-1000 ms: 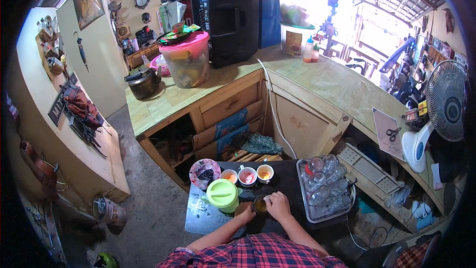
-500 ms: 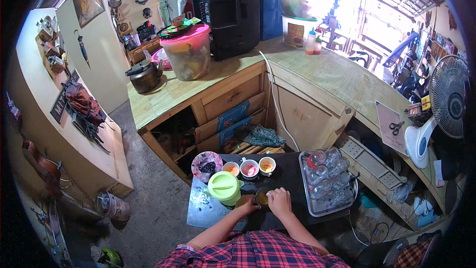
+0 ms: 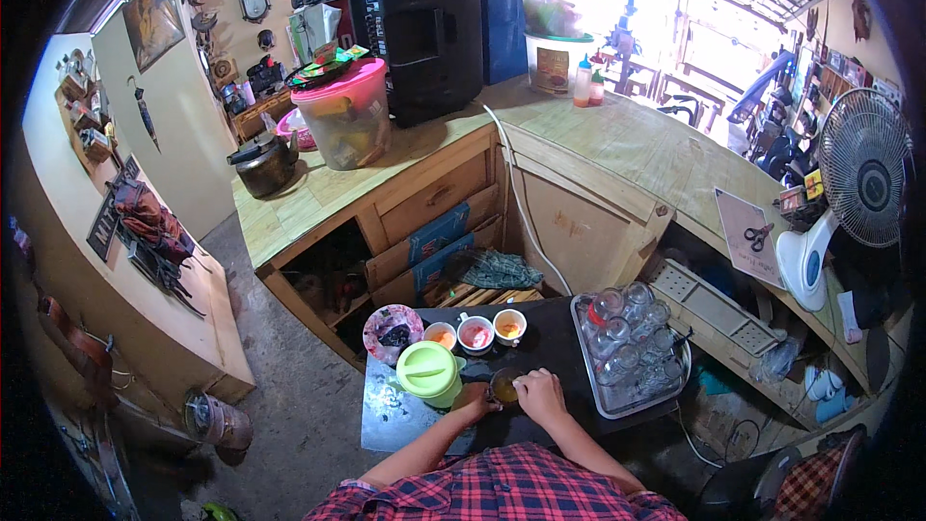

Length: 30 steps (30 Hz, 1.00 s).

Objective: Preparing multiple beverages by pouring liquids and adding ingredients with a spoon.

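On the low dark table, a glass cup (image 3: 504, 387) with yellow-brown liquid stands between my hands. My left hand (image 3: 474, 403) is closed on the cup's left side. Over its right rim, the fingers of my right hand (image 3: 541, 394) are pinched together; whatever they hold is hidden. A light green lidded pitcher (image 3: 428, 372) is just left of my left hand. Behind the glass, three white cups with orange and red contents form a row: a left cup (image 3: 440, 336), a middle cup (image 3: 476, 335) and a right cup (image 3: 509, 326). Beside them is a pink patterned bowl (image 3: 391, 333) holding something dark.
A tray (image 3: 617, 412) of upturned glass jars sits at the table's right. Beyond is a wooden corner counter (image 3: 588, 125) with a black speaker (image 3: 415, 39), a pink-lidded tub (image 3: 342, 116), a kettle (image 3: 266, 166), scissors (image 3: 759, 235) and a fan (image 3: 865, 159).
The view has shifted slightly, so the counter items appear farther left. My hands stay around the glass cup, with the right fingers still pinched at its rim.
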Motion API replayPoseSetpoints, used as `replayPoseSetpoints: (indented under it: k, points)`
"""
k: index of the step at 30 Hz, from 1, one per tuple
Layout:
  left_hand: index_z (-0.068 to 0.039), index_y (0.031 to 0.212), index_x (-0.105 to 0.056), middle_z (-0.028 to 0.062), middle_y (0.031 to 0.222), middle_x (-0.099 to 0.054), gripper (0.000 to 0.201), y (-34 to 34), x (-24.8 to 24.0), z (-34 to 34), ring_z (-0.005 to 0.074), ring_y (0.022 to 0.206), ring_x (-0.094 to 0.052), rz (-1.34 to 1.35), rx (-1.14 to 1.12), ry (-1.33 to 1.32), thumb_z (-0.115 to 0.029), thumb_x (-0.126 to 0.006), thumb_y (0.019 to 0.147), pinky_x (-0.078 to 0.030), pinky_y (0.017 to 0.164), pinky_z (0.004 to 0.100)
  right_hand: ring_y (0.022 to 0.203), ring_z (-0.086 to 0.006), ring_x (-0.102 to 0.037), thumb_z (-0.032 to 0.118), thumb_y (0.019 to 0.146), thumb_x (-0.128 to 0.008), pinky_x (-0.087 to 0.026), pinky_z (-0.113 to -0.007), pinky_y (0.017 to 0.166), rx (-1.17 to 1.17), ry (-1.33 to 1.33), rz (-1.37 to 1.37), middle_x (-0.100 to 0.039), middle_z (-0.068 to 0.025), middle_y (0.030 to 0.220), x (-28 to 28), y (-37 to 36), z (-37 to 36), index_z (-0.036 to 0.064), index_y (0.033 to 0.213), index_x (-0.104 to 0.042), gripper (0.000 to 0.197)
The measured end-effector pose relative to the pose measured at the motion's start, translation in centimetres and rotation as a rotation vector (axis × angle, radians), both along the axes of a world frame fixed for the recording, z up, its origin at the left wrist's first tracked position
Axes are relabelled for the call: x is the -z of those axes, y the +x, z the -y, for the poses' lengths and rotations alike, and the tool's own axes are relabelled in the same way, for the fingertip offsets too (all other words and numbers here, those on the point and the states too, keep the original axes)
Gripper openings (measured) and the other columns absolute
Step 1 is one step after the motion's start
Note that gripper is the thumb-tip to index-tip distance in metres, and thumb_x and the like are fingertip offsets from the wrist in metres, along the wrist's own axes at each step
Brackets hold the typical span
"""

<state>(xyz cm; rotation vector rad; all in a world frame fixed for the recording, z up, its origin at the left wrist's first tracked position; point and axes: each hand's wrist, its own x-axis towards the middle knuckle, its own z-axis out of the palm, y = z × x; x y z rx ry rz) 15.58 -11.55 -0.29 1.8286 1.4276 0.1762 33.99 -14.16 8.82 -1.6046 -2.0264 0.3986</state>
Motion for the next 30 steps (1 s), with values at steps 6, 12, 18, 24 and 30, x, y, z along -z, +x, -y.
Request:
replayPoseSetpoints:
  k: [6,12,18,24,30]
  points:
    - [-0.007,0.092,-0.066,0.0156,0.090,-0.067,0.046,0.4,0.0,0.4,0.0326,0.085,-0.065,-0.036,-0.017,0.037,-0.040,-0.080,0.063,-0.049,0.073,0.0430,0.077,-0.0306,-0.059,0.017,0.079,-0.062,-0.048,-0.043,0.070,-0.033,0.024,-0.059,-0.064,-0.0125,0.077,0.6,0.0,-0.1,0.0064,0.076,-0.070,0.014]
    - [-0.006,0.093,-0.065,0.0168,0.091,-0.066,0.049,0.6,1.0,-0.4,0.0342,0.086,-0.064,-0.084,0.019,0.043,-0.041,-0.080,0.063,-0.049,0.074,0.0431,0.078,-0.0302,-0.059,0.018,0.080,-0.062,-0.048,-0.044,0.071,-0.072,-0.018,0.008,-0.064,-0.0121,0.077,0.7,0.6,-0.6,0.0068,0.076,-0.071,0.015]
    - [-0.006,0.095,-0.065,0.0169,0.092,-0.066,0.051,0.6,0.9,-0.4,0.0346,0.088,-0.064,-0.061,0.004,0.010,-0.043,-0.079,0.064,-0.049,0.075,0.0430,0.080,-0.0309,-0.062,0.019,0.080,-0.060,-0.048,-0.044,0.074,-0.066,-0.088,0.092,-0.066,-0.0128,0.078,0.2,0.7,-1.1,0.0061,0.076,-0.071,0.017]
    - [-0.008,0.096,-0.066,0.0139,0.092,-0.068,0.055,0.1,3.3,-0.4,0.0314,0.085,-0.065,-0.031,-0.018,0.046,-0.046,-0.082,0.059,-0.050,0.075,0.0403,0.080,-0.0310,-0.062,0.020,0.080,-0.060,-0.048,-0.045,0.074,-0.075,-0.088,0.185,-0.066,-0.0133,0.079,-0.2,0.3,-1.6,0.0063,0.076,-0.071,0.018]
    - [-0.009,0.096,-0.066,0.0139,0.094,-0.068,0.057,0.6,0.9,-0.3,0.0309,0.087,-0.065,-0.062,-0.040,-0.010,-0.046,-0.083,0.057,-0.050,0.075,0.0401,0.082,-0.0297,-0.062,0.023,0.081,-0.058,-0.048,-0.044,0.074,-0.066,-0.068,0.168,-0.066,-0.0117,0.081,-0.7,0.2,-1.4,0.0064,0.076,-0.071,0.022]
